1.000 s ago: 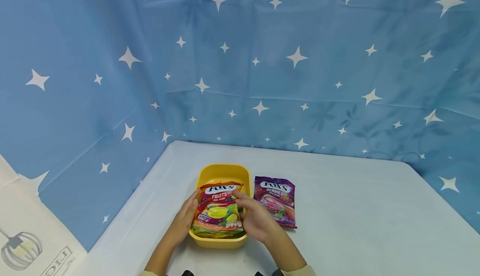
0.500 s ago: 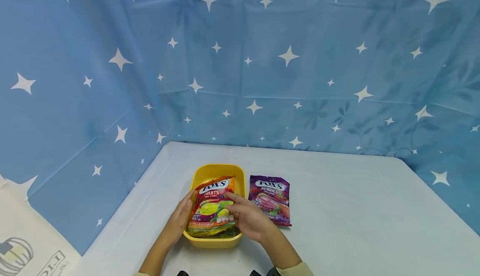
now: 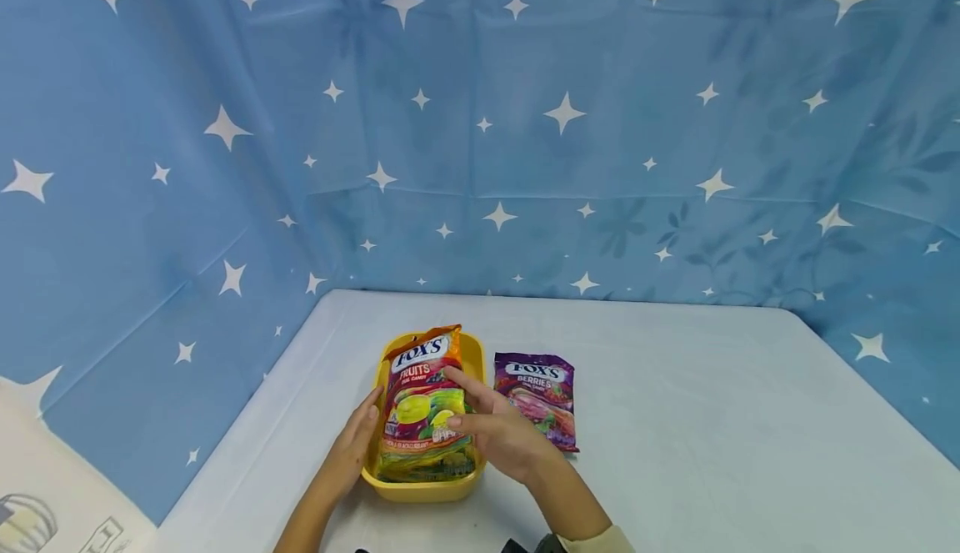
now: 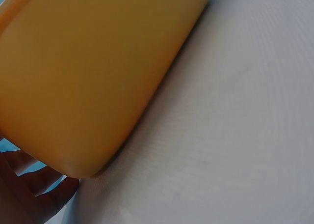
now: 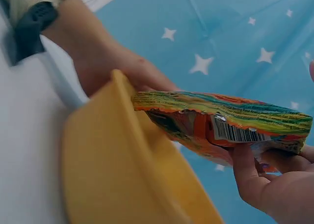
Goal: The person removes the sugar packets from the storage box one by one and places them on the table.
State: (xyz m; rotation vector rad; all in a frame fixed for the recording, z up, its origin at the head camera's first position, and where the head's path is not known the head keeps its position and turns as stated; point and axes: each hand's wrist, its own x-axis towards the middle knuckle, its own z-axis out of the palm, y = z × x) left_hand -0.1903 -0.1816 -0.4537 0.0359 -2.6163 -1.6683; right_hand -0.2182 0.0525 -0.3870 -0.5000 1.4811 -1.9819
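Observation:
A yellow plastic tub [image 3: 423,493] stands on the white table. An orange, red and green bag of Fox's Fruits candy [image 3: 418,403] is tilted over it, its top edge raised towards the far rim. My right hand [image 3: 510,436] grips the bag by its right side; in the right wrist view, fingers [image 5: 245,177] press its barcode side. My left hand [image 3: 347,453] rests along the tub's left wall with fingers extended. Those fingers [image 4: 41,184] show at the tub's lower corner in the left wrist view. A purple Fox's Berries candy bag [image 3: 536,399] lies right of the tub.
The white table [image 3: 675,419] extends to the right and behind the tub. A blue cloth with white stars [image 3: 525,153] hangs along the back and left. Pale printed fabric [image 3: 67,486] shows at the lower left.
My right hand has lifted and tilted the Fruits bag, so its top edge has risen from inside the tub to the far rim. My left hand stays at the tub's left side.

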